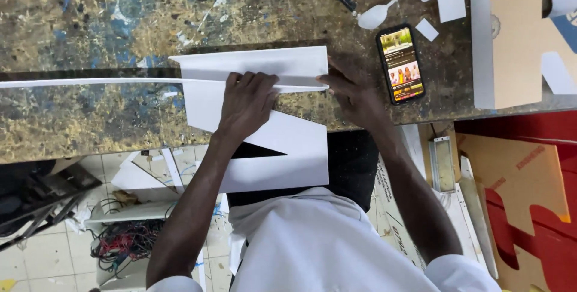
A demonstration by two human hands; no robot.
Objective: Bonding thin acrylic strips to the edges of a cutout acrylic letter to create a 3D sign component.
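Left hand (245, 102) pressed flat on white cut-out board (264, 125) at tabletop (90, 21) edge, right hand (354, 96) fingertips seemingly pinching thin white strip (90, 82), phone (401, 63) just beside.

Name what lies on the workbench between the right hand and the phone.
Nothing: in the head view, only bare, paint-stained workbench shows between the right hand and the phone.

I count two hands, left (246, 102) and right (354, 96), on one white cut sheet (288, 147). One phone (401, 63) (screen lit) and one long white strip (90, 82) lie nearby.
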